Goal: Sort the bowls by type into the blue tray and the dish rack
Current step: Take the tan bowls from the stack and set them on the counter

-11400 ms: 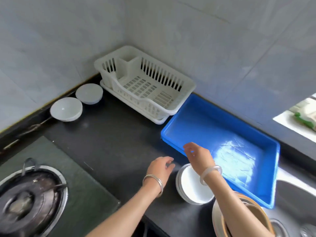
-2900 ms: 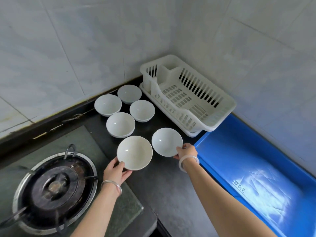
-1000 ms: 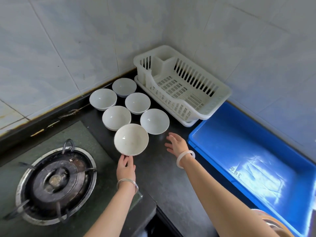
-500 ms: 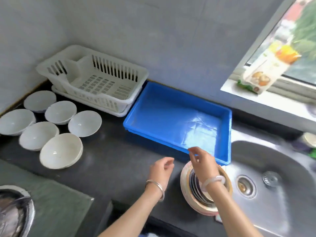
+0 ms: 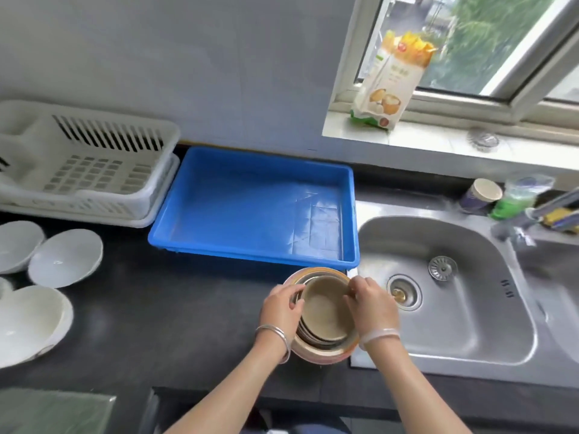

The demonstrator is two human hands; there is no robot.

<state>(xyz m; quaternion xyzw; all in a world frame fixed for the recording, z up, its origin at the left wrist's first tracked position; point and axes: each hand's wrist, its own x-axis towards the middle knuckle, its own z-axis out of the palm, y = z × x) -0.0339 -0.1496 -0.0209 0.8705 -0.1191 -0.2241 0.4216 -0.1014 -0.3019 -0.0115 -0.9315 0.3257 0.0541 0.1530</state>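
Observation:
A stack of nested bowls with tan insides and metal rims (image 5: 322, 311) sits on the dark counter beside the sink. My left hand (image 5: 282, 308) grips the stack's left rim, and my right hand (image 5: 371, 303) grips its right rim. Just behind the stack lies the blue tray (image 5: 253, 255), with nothing in it. To the tray's left stands the white dish rack (image 5: 84, 161), also holding nothing. Several white bowls (image 5: 64, 258) sit upright on the counter at the far left.
A steel sink (image 5: 454, 296) lies right of the stack, its drain open. A food bag (image 5: 391, 83) stands on the window sill. A paper cup (image 5: 481, 195) and bottles crowd the back right. A green board (image 5: 56, 411) lies at the bottom left.
My view has swung right from the white bowls to the sink side. Both hands left the white bowls, came down on the nested stack, and now hold its rim.

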